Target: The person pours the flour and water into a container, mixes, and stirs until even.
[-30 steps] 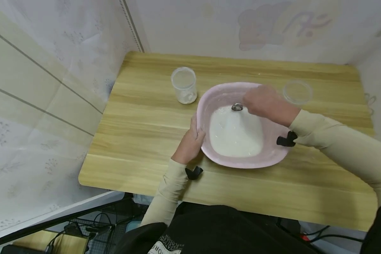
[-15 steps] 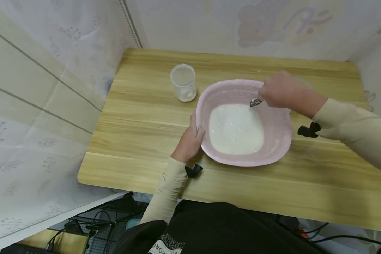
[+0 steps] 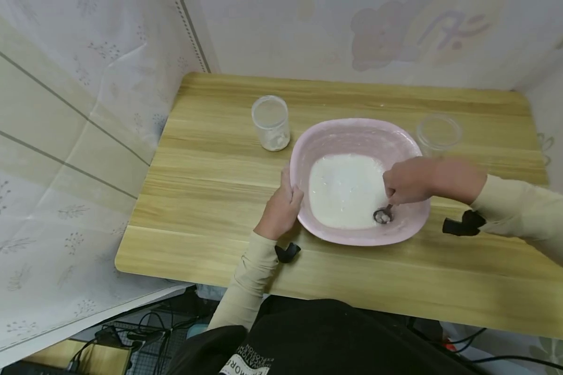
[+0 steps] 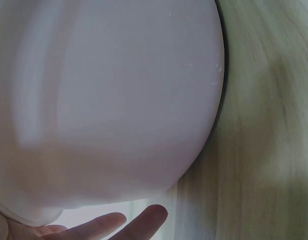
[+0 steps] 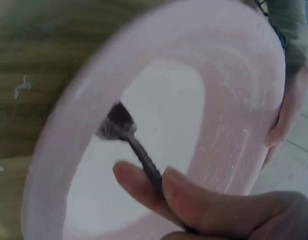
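A pink oval basin [image 3: 305, 221] stands on the wooden table with a milky white liquid [image 3: 344, 192] pooled in its bottom. My left hand [image 3: 280, 211] grips the basin's left rim; in the left wrist view its fingers [image 4: 144, 220] lie along the outer wall. In my right hand [image 3: 410, 179], over the basin's right side, a metal spoon [image 3: 383, 215] is pinched between thumb and fingers. The spoon's bowl points down at the liquid's right edge, with some whitish matter in it. The right wrist view shows its dark handle [image 5: 149, 165] running up into the grip.
A clear plastic cup [image 3: 271, 125] with white residue at its bottom stands behind the basin, to the left. A round transparent lid [image 3: 438, 131] lies at the back right of the table [image 3: 206, 208]. White walls rise behind and to the left.
My right hand swings the spoon from the back of the basin out over its right rim, then forward to the front right of the liquid. The left hand keeps its place on the rim.
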A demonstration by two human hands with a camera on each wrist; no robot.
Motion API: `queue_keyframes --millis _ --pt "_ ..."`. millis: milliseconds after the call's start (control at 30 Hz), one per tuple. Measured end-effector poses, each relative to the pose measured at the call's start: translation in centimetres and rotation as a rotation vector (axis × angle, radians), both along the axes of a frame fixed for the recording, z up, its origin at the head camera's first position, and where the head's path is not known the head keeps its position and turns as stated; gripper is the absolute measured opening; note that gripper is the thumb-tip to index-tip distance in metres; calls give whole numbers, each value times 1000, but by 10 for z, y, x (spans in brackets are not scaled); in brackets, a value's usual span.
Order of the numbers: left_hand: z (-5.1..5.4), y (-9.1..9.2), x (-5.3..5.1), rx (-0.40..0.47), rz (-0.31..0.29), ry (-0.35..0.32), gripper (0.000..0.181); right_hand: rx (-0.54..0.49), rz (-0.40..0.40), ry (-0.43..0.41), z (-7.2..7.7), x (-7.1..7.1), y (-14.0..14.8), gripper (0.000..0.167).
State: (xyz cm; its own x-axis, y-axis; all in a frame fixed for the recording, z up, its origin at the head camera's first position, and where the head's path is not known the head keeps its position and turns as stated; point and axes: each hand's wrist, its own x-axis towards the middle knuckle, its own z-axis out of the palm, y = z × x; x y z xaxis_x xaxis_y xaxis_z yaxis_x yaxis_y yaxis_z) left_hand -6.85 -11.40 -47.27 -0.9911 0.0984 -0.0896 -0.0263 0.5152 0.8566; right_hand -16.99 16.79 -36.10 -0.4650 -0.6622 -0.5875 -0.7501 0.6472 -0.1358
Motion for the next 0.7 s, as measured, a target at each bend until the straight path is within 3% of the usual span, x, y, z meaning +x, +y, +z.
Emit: queue_keyframes --millis 167,267,533,700 --pt "1 0 -1 -8 14 10 71 -11 9 200 11 0 0 20" --pt "1 -1 0 -6 17 5 71 43 -19 261 25 1 2 17" --pt "2 -1 -1 -16 48 34 70 125 -79 185 43 20 -8 30" --pt "3 -1 -1 -27 61 31 70 120 -87 95 43 25 -12 23"
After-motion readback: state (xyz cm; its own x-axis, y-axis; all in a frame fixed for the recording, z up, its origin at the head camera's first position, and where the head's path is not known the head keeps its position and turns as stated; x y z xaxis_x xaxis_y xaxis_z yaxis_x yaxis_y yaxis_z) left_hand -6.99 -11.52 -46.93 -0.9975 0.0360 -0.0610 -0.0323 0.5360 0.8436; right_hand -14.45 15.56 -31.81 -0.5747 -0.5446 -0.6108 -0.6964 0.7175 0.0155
